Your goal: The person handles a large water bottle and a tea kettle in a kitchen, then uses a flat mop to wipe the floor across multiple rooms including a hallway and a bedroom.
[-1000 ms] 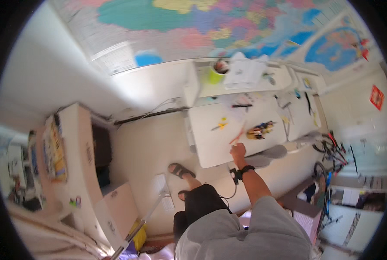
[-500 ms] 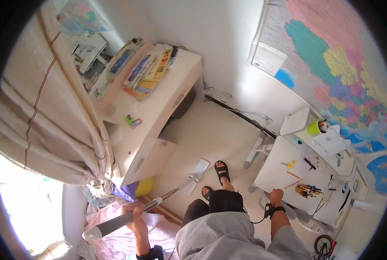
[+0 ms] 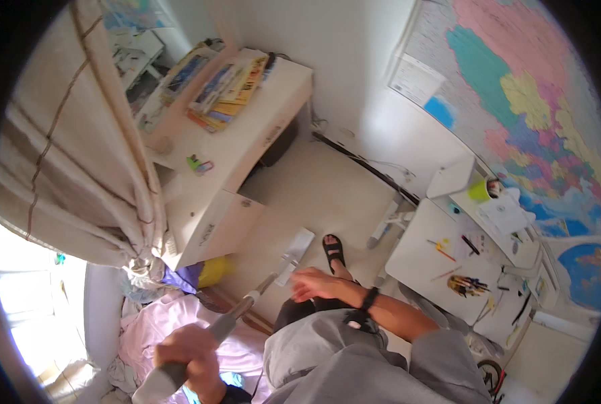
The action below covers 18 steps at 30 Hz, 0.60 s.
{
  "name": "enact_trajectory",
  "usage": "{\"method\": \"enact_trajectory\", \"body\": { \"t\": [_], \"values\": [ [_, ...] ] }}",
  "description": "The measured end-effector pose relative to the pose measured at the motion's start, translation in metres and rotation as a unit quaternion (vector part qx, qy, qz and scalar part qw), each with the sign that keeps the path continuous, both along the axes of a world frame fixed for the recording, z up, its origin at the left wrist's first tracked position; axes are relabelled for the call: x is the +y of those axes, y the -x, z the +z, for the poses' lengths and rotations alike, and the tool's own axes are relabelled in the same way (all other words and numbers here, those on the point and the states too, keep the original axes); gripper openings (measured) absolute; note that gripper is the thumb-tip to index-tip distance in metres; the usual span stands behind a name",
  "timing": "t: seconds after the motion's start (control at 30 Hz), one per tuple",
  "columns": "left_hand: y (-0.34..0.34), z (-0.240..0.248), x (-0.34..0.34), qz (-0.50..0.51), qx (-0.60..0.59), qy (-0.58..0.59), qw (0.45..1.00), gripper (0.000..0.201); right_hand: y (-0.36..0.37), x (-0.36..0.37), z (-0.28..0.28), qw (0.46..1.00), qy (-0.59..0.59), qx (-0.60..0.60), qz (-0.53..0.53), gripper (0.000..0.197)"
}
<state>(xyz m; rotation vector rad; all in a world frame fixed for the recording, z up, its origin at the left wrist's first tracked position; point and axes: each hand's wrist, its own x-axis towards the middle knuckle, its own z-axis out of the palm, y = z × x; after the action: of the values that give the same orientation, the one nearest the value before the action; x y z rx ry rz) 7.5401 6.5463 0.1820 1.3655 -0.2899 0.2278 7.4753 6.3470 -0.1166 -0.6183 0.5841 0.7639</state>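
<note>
My left hand (image 3: 187, 351) is wrapped round the grey grip of a flat mop (image 3: 246, 303). Its pole slants away toward the floor, where the white rectangular mop head (image 3: 302, 244) lies near my sandalled foot. My right hand (image 3: 316, 285) reaches across my body, its fingers loosely stretched toward the pole. A small gap seems to separate those fingertips from the pole, and nothing shows in that hand.
At the left stands a white desk (image 3: 209, 229) with magazines (image 3: 233, 94) on it, beside a beige curtain (image 3: 78, 161). Pink bedding (image 3: 159, 326) lies below. To the right is a white table (image 3: 415, 252) with pencils, and a large map (image 3: 516, 101) hangs on the wall.
My right hand has swung left from beside the right-hand table toward the mop pole, and its fingers have opened. The left hand has shifted down and left with the grip. My view has tilted slightly.
</note>
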Motion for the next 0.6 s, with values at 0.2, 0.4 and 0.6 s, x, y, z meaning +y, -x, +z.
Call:
{"method": "enact_trajectory", "body": {
  "t": [0.2,0.4,0.6],
  "values": [
    [0.009,0.050,-0.025,-0.041,-0.048,0.034,0.997,0.028,-0.056,0.070,0.037,0.968,-0.173,0.080,-0.162,0.025],
    [0.008,0.055,-0.040,0.111,0.007,0.067,0.991,0.028,-0.085,0.055,0.051,0.923,-0.095,0.131,-0.348,0.014],
    [0.010,0.049,-0.046,0.039,0.113,0.142,0.983,0.020,-0.111,0.002,0.030,0.904,0.172,0.099,-0.377,0.023]
  ]
}}
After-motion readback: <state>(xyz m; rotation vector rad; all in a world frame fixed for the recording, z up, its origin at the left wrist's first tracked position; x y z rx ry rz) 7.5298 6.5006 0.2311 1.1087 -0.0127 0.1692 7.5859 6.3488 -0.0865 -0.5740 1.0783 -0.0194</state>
